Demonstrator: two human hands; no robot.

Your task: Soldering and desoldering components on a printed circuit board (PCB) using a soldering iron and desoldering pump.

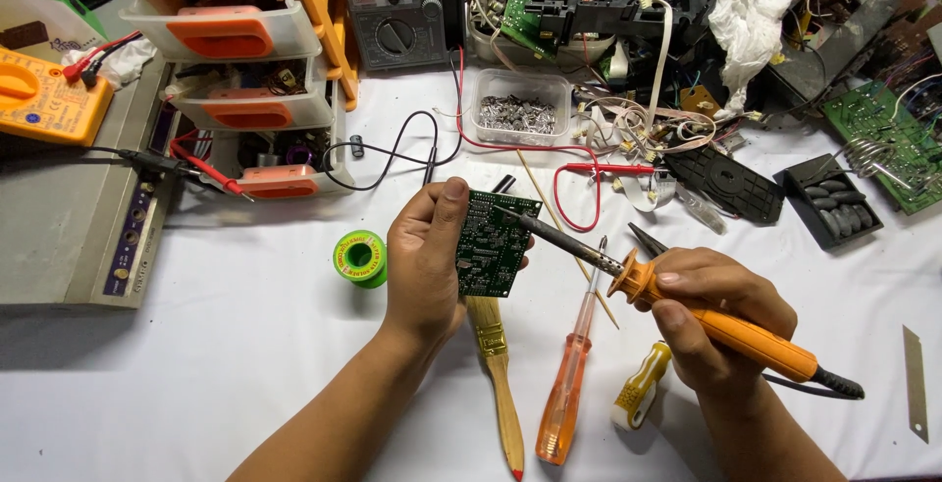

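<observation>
Left hand clamped on green board, held upright above bench, thumb on top edge. Right hand gripped orange iron; tip touched board's upper face. Beneath: brush, orange screwdriver, yellow screwdriver. Solder spool just left of left hand. Red probe lead lay behind board.

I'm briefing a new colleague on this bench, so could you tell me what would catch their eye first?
At centre, the left hand holds a green circuit board upright, while the right hand brings an orange-handled soldering iron tip onto its upper edge. Below them on the white table lie a paintbrush and an orange screwdriver; a green solder spool sits left of the board.
</observation>
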